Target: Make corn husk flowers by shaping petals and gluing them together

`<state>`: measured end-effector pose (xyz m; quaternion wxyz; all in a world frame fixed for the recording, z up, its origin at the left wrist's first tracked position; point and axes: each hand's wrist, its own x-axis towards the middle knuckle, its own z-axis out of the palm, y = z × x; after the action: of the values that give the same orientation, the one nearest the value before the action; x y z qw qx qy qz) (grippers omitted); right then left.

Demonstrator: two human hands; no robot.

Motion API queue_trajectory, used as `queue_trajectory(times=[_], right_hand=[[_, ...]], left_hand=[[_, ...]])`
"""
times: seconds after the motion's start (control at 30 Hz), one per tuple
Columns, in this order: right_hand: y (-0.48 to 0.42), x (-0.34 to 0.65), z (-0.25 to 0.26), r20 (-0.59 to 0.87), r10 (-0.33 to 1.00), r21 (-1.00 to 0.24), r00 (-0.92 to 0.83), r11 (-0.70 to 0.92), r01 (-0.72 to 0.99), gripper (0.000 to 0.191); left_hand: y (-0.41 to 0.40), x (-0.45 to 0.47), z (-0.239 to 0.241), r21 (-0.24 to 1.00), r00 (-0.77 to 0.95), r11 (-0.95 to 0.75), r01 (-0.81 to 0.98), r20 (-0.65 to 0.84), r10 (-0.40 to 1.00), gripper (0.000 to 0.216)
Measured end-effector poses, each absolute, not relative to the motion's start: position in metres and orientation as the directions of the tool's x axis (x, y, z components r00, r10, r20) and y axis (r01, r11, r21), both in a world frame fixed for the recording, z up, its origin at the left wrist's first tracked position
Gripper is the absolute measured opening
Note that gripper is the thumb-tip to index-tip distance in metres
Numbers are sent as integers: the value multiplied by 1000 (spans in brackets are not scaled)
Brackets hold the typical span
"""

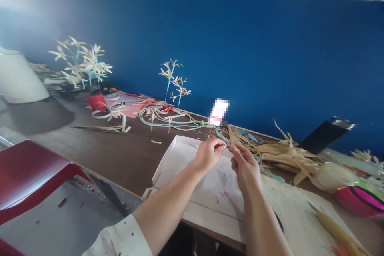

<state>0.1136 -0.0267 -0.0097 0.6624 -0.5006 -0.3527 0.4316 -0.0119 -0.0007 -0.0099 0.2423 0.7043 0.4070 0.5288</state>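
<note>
My left hand (210, 154) is closed in a pinch above a white cardboard box lid (195, 192). What sits between its fingertips is too small to make out. Close beside it, my right hand (245, 162) pinches the lower end of a pale dried husk strip (231, 135) that points upward. The two sets of fingertips nearly meet. Right behind them lies a heap of dried husks (282, 154) mixed with light blue strips. Handwritten pink marks show on the lid below my hands.
Husk flowers (87, 64) stand in a red pot (96, 102) at left, near a white bucket (21, 76). Pale blue cords (171, 127) lie at the back by a lit, blurred screen (219, 112). A black tumbler (324, 136), pink pouch (360, 201) and pointed tool (333, 224) are right.
</note>
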Motion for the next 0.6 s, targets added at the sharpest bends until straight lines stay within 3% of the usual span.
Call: queue_trajectory(times=[0.13, 0.23, 0.33, 0.47, 0.6], right_hand=[[-29, 116, -11, -188, 958, -964, 218, -137, -229, 45], [-30, 117, -15, -231, 971, -967, 67, -221, -130, 35], [-30, 119, -15, -162, 986, -967, 33, -152, -202, 29], [-29, 120, -10, -72, 988, -926, 136, -16, -376, 31], [-28, 121, -8, -7, 980, -904, 198, 79, -420, 31]], left_hand=[[-1, -12, -10, 775, 52, -566, 282, 577, 815, 13], [-1, -11, -10, 763, 11, -585, 276, 606, 796, 13], [-2, -12, -10, 741, 13, -614, 273, 635, 772, 13], [-4, -12, -7, 706, 86, -645, 291, 653, 753, 14], [-6, -11, -5, 691, 136, -654, 309, 649, 749, 13]])
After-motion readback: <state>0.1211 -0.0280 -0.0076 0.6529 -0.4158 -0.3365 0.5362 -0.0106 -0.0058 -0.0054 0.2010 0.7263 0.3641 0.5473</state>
